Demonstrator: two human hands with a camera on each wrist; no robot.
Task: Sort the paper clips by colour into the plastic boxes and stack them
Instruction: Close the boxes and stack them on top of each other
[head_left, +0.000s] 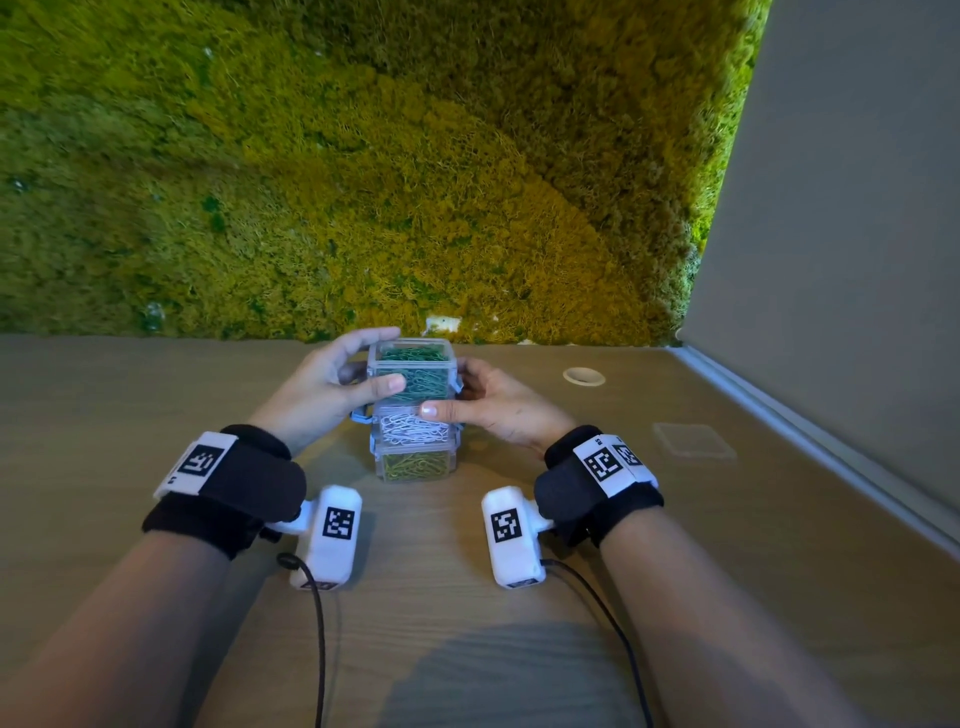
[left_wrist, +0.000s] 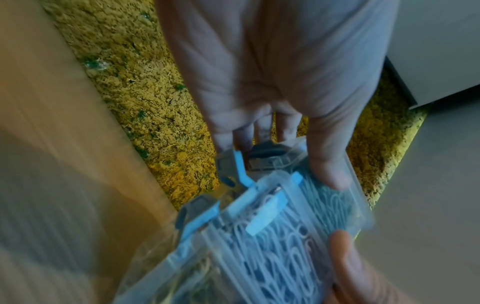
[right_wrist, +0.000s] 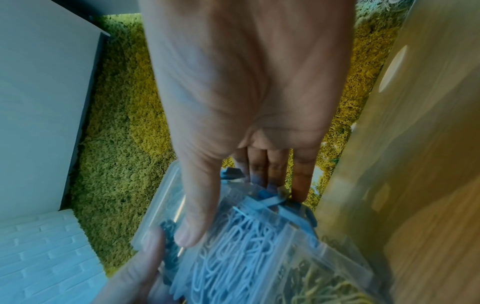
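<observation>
Fingers of left hand (head_left: 332, 387) and right hand (head_left: 493, 402) curl around green-clip box (head_left: 413, 371) atop white-clip box (head_left: 414, 428) and yellow-clip box (head_left: 415, 462) mid-desk (head_left: 675, 545); press straight down, square the corners.

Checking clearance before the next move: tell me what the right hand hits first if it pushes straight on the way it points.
The right hand points left at the stack and already touches it; its thumb lies on the box of white clips, so the stack comes first, then probably the left hand.
</observation>
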